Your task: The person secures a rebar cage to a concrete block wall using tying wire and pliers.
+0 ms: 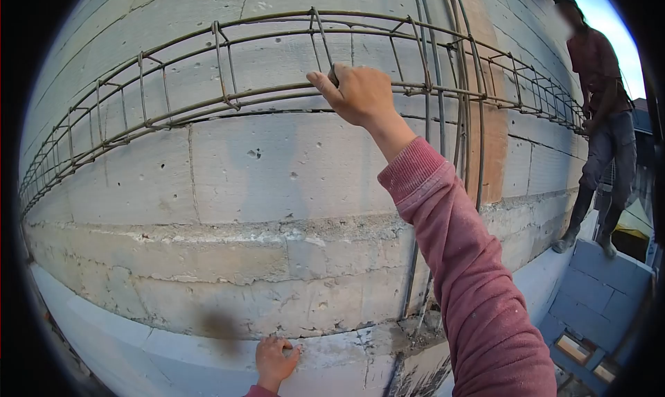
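Pale block wall (242, 161), a long rebar cage (312, 12) across it, one hand on its lower side.
Along the wall's foot runs a pale ledge (173, 348); at its inner edge the left hand (274, 362) rests with bent fingers, and whether it holds anything one cannot tell. The right hand (360, 92) closes around the cage, left of the upright bars (442, 120), apparently steadying it; keeping such length level seems to call for support at both ends. Another person (606, 78) stands near the cage's far right end.
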`<state>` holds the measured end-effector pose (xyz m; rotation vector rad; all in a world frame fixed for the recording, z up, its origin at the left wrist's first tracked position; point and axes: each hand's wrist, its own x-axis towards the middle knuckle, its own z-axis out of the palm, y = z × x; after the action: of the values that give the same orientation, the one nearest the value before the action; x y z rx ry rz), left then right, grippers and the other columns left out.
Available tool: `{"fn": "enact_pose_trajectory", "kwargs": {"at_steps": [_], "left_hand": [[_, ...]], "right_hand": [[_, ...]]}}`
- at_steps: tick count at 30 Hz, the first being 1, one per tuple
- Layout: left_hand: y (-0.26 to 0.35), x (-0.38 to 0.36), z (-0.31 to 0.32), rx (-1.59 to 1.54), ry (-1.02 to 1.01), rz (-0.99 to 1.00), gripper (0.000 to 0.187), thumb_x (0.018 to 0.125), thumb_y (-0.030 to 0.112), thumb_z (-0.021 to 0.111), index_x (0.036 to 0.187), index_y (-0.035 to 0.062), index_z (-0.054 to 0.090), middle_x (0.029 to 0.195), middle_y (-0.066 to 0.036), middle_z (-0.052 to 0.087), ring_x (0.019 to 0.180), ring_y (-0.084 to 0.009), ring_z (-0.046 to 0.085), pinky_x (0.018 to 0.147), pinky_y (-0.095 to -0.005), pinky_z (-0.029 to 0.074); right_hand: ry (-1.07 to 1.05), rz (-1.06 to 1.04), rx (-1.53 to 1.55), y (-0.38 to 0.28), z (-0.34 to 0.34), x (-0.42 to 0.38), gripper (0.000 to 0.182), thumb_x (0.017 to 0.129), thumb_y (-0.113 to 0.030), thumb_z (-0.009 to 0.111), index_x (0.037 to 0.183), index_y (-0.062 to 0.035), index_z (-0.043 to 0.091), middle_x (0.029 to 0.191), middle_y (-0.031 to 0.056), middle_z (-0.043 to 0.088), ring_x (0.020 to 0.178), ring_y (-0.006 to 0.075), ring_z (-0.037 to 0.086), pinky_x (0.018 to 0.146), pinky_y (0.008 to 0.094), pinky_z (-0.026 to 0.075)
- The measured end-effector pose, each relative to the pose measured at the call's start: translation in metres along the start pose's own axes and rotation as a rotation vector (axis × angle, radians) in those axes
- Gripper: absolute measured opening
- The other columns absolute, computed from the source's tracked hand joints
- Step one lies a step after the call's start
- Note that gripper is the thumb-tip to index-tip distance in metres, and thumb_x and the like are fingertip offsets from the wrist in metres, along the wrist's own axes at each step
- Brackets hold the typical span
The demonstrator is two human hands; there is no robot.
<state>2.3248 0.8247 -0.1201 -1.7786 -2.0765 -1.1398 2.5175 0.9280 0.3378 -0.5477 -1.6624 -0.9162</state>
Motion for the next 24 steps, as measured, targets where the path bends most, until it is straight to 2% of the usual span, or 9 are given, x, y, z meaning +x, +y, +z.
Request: {"fn": "enact_pose_trajectory", "kwargs": {"at_steps": [4, 7, 13, 15, 17, 19, 21, 23, 24], "left_hand": [[-0.011, -0.001, 0.011, -0.076, 0.114, 0.181, 0.023, 0.071, 0.028, 0.072, 0.068, 0.008, 0.061, 0.076, -0.011, 0.059, 0.08, -0.0317, 0.056, 0.083, -0.0415, 0.042], [-0.01, -0.005, 0.011, -0.085, 0.23, 0.249, 0.021, 0.067, 0.02, 0.074, 0.067, 0.0076, 0.057, 0.071, -0.009, 0.056, 0.074, -0.0307, 0.054, 0.076, -0.041, 0.042], [0.001, -0.003, -0.007, -0.224, 0.36, 0.491, 0.031, 0.063, 0.013, 0.075, 0.086, 0.0069, 0.054, 0.085, -0.011, 0.054, 0.082, -0.0303, 0.051, 0.074, -0.0413, 0.04], [0.022, 0.02, -0.04, -0.185, 0.52, 0.651, 0.033, 0.067, 0.014, 0.072, 0.093, 0.006, 0.053, 0.095, -0.015, 0.054, 0.09, -0.0326, 0.049, 0.079, -0.0438, 0.039], [0.047, 0.051, -0.087, -0.044, 0.701, 0.745, 0.039, 0.073, 0.02, 0.07, 0.104, 0.0073, 0.049, 0.112, -0.016, 0.054, 0.106, -0.0346, 0.047, 0.094, -0.0466, 0.033], [0.081, 0.087, -0.142, 0.059, 0.879, 0.792, 0.043, 0.077, 0.017, 0.067, 0.115, 0.0075, 0.049, 0.129, -0.017, 0.049, 0.121, -0.0345, 0.041, 0.104, -0.0464, 0.027], [0.113, 0.125, -0.195, 0.177, 1.048, 0.885, 0.044, 0.082, 0.021, 0.065, 0.119, 0.0042, 0.05, 0.131, -0.015, 0.05, 0.122, -0.0303, 0.043, 0.104, -0.0425, 0.029], [0.12, 0.174, -0.242, 0.233, 1.054, 0.962, 0.047, 0.085, 0.02, 0.065, 0.128, 0.0088, 0.051, 0.133, -0.012, 0.049, 0.124, -0.0277, 0.044, 0.105, -0.0392, 0.029], [0.107, 0.206, -0.261, 0.388, 1.077, 0.903, 0.045, 0.088, 0.017, 0.059, 0.132, 0.0129, 0.049, 0.135, -0.011, 0.048, 0.125, -0.0264, 0.044, 0.106, -0.0378, 0.03]], "right_hand": [[0.021, 0.044, -0.014, -0.018, 0.006, -0.045, 0.063, 0.086, -0.06, 0.046, 0.063, -0.0035, 0.061, 0.05, 0.0118, 0.056, 0.046, 0.0261, 0.057, 0.045, 0.037, 0.041], [0.063, 0.052, -0.023, -0.028, 0.014, -0.079, 0.065, 0.088, -0.062, 0.041, 0.063, -0.0045, 0.059, 0.046, 0.0106, 0.052, 0.044, 0.0265, 0.054, 0.045, 0.0373, 0.039], [0.156, 0.085, -0.009, -0.04, 0.023, -0.108, 0.054, 0.088, -0.053, 0.049, 0.061, -0.0065, 0.059, 0.045, 0.0102, 0.052, 0.041, 0.027, 0.052, 0.044, 0.0378, 0.039], [0.198, 0.089, -0.012, -0.04, 0.027, -0.109, 0.054, 0.088, -0.052, 0.049, 0.061, -0.0061, 0.059, 0.045, 0.0101, 0.053, 0.041, 0.0265, 0.052, 0.044, 0.0377, 0.039], [0.179, 0.106, 0.003, -0.042, 0.026, -0.112, 0.055, 0.087, -0.052, 0.049, 0.061, -0.0049, 0.06, 0.045, 0.0104, 0.053, 0.041, 0.027, 0.053, 0.046, 0.0387, 0.04], [0.21, 0.093, -0.002, -0.041, 0.027, -0.111, 0.056, 0.087, -0.053, 0.049, 0.062, -0.0043, 0.061, 0.044, 0.0105, 0.053, 0.042, 0.0273, 0.053, 0.047, 0.0392, 0.04], [0.184, 0.126, 0.033, -0.042, 0.028, -0.111, 0.055, 0.087, -0.053, 0.048, 0.068, -0.0032, 0.064, 0.047, 0.01, 0.055, 0.045, 0.0267, 0.055, 0.052, 0.0397, 0.041], [0.158, 0.145, 0.056, -0.041, 0.029, -0.111, 0.054, 0.086, -0.052, 0.048, 0.072, -0.0031, 0.066, 0.05, 0.0101, 0.057, 0.05, 0.0269, 0.057, 0.059, 0.0405, 0.04], [0.123, 0.158, 0.075, -0.041, 0.028, -0.112, 0.053, 0.085, -0.052, 0.049, 0.074, -0.0031, 0.066, 0.053, 0.0103, 0.058, 0.052, 0.0273, 0.057, 0.063, 0.0411, 0.04]]}}
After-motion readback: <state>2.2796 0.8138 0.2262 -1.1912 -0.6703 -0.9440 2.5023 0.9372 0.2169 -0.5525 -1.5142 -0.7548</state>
